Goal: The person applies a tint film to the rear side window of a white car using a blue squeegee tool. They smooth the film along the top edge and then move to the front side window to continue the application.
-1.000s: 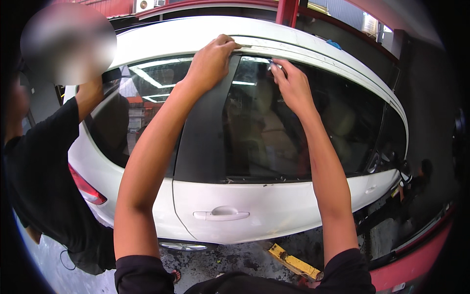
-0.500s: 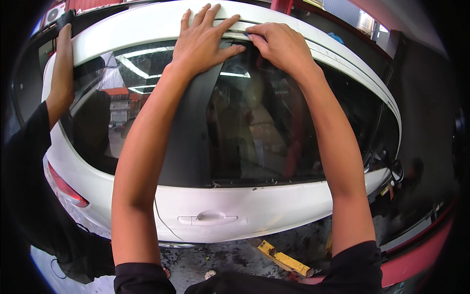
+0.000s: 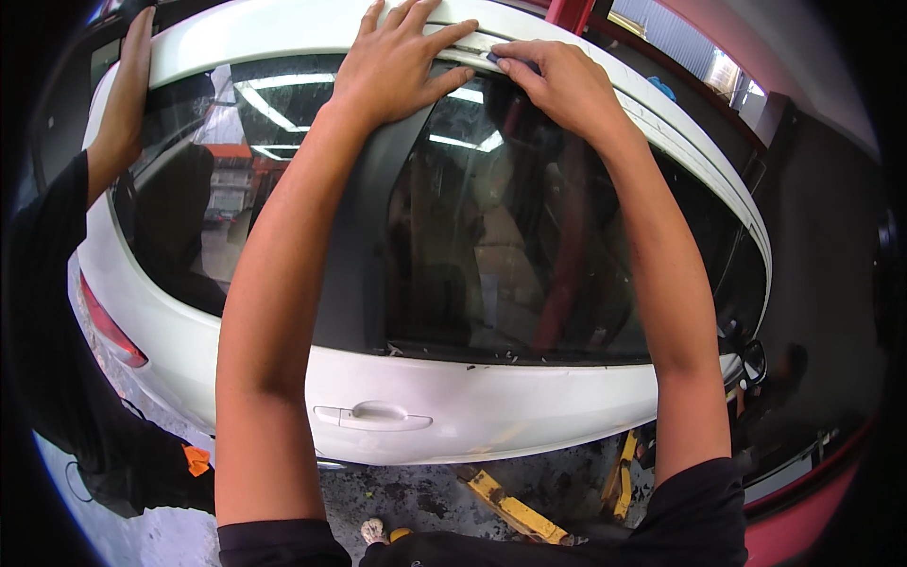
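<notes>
A white car (image 3: 482,392) with dark side windows stands in front of me. My left hand (image 3: 392,68) lies on the upper door frame and roof edge, fingers spread, with the thumb over the top of the dark pillar (image 3: 354,246). To its right, my right hand (image 3: 567,83) pinches a small dark blue flat piece (image 3: 493,58) between thumb and fingers. That piece is against the pale frame strip above the window glass (image 3: 501,236); the fingers cover most of it, so its kind is unclear.
At the left, another person's arm (image 3: 123,118) reaches up to the car's rear. Yellow metal lift arms (image 3: 515,507) lie low on the dark floor beside the car. A door mirror (image 3: 753,362) juts out at the right. A blue item (image 3: 661,89) shows beyond the roof.
My right hand has shifted slightly right and down with the blue piece. My left hand stays spread at the roof edge. The view has shifted a little.
</notes>
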### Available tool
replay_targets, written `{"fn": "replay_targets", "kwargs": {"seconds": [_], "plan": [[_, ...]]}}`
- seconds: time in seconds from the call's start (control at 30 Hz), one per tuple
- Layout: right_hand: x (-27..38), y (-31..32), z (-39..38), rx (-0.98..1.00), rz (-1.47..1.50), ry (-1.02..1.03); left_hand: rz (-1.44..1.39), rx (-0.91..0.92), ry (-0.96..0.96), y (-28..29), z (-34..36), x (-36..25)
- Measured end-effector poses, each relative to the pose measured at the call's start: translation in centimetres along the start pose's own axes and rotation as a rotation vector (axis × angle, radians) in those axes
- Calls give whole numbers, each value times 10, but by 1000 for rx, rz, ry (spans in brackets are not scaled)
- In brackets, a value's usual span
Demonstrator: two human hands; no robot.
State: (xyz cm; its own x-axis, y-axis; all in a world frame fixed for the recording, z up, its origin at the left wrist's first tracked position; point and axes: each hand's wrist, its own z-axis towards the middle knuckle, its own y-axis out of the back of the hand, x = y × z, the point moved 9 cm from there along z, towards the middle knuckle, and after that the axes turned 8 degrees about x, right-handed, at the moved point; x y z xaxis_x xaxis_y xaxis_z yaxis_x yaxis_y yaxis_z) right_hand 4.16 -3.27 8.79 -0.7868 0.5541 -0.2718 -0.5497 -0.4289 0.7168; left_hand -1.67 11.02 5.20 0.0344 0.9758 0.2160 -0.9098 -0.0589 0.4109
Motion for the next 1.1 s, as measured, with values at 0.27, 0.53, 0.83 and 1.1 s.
{"fn": "replay_targets", "kwargs": {"seconds": [0.27,0.53,0.83,1.1], "plan": [[24,1,-1,-57,-208,123,66,-3,-10,2,2,-7],[10,-12,-4,-199,71,51,184,-111,-31,-4,1,0],[31,-1,0,-100,-183,115,156,-109,18,-6,0,-1],[22,-11,3,-43,-24,-5,88,-101,19,0,-4,3]]}}
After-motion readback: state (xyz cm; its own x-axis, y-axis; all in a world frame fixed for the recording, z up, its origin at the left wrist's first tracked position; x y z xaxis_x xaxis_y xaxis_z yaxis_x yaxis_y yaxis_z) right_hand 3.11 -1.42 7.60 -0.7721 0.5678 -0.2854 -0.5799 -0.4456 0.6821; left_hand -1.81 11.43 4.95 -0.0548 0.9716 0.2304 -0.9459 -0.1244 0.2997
